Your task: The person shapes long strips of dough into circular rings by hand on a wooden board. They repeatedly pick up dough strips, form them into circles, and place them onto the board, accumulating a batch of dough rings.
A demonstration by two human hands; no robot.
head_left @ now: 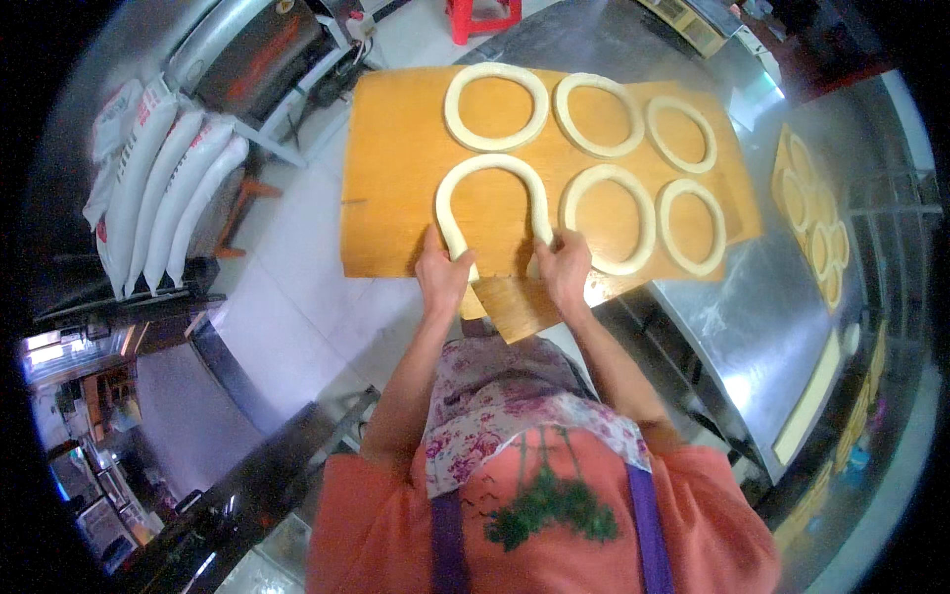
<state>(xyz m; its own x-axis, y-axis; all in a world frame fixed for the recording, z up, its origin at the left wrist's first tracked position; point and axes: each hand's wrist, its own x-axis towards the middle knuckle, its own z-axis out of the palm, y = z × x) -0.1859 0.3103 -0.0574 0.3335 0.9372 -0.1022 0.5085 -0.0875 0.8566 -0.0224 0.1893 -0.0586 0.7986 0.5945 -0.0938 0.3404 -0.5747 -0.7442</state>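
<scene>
A pale rope of dough (492, 161) lies in an upside-down U on a wooden board (388, 178). Its left end is gripped by my left hand (442, 279), thumb against the dough. My right hand (563, 269) closes around the other end, and its fingers are partly hidden. The two ends are apart, near the board's front edge. Several closed dough rings rest behind and to the right, among them one ring (448, 107) at the back and another (564, 213) beside my right hand.
A steel table (727, 342) extends to the right, with a second board (792, 198) of dough rings. White filled sacks (148, 188) lean together at the left, by a metal machine (257, 64). A red stool (482, 18) stands beyond the board.
</scene>
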